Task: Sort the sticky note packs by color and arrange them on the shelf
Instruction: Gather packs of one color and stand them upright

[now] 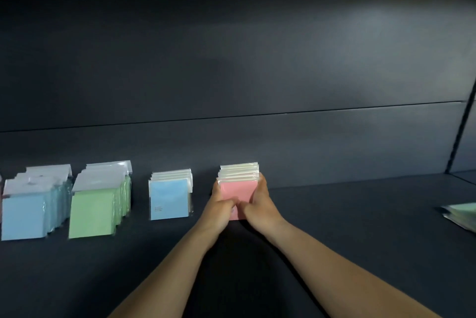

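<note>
The dark shelf (360, 227) has lots of bare room. The widest open part is on the right, between the pink packs (238, 190) and some pale green packs (461, 212) lying flat at the right edge. There are also gaps between the rows, and open shelf in front, near the arms. Behind the rows stands the dark back wall (231, 60), close to the rear packs.

The pink packs stand in a row on the shelf, near the middle. The left hand (219, 205) presses on the left side of the row and the right hand (260, 204) presses on the right side. The fingers (262, 181) of both hands are clamped on the pink packs, with the thumbs on the front one.

To the left stands a small row of light blue packs (170, 198). Further left is a row of bigger green packs (92, 212), then a row of bigger blue packs (24, 217).

The big blue row is cut off at the left edge. The pale green packs on the right are cut off too, so I cannot count them. The tiny print on the small blue pack is too small to read. The hands hide the bottom of the front pink pack.
</note>
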Demonstrator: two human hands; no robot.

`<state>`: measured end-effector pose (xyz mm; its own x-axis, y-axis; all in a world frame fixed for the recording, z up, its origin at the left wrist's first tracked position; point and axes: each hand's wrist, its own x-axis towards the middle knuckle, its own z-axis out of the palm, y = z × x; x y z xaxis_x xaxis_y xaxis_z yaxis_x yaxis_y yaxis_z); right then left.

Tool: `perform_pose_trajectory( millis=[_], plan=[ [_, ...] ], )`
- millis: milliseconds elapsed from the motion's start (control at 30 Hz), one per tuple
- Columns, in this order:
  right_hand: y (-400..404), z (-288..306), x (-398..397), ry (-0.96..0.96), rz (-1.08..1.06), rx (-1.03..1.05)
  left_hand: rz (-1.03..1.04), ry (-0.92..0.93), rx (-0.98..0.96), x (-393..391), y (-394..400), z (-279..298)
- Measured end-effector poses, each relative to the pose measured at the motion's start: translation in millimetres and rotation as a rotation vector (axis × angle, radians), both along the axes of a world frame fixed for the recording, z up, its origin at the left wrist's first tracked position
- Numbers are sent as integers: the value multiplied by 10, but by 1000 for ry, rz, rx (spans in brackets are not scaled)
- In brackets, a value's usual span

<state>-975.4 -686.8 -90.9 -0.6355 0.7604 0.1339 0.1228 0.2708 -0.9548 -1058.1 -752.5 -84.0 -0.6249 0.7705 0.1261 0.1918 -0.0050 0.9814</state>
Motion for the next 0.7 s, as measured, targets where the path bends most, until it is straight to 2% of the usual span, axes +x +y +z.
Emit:
perform_pose_trajectory(
  millis=[133, 233, 333, 433, 500, 600, 700],
  plan=[
    [22, 14, 45, -41, 36, 20, -15, 42, -64, -17, -30, 34],
    [-13, 94, 189, -106, 38, 52, -17, 196, -161, 5, -157, 109],
    [-43, 262, 512, -233, 37, 165, 16, 444, -395, 34, -312, 233],
    [80, 415, 1008, -398, -13, 378, 3, 622, -743, 204, -447, 410],
    [188, 524, 1384, -493, 5, 504, -17, 711, -862, 381, -486, 518],
    [379, 693, 2002, -591, 23, 632, -16, 785, -864, 692, -417, 620],
    [608, 793, 2640, -625, 12, 712, -40, 773, -812, 1151, -243, 674]
  ],
)
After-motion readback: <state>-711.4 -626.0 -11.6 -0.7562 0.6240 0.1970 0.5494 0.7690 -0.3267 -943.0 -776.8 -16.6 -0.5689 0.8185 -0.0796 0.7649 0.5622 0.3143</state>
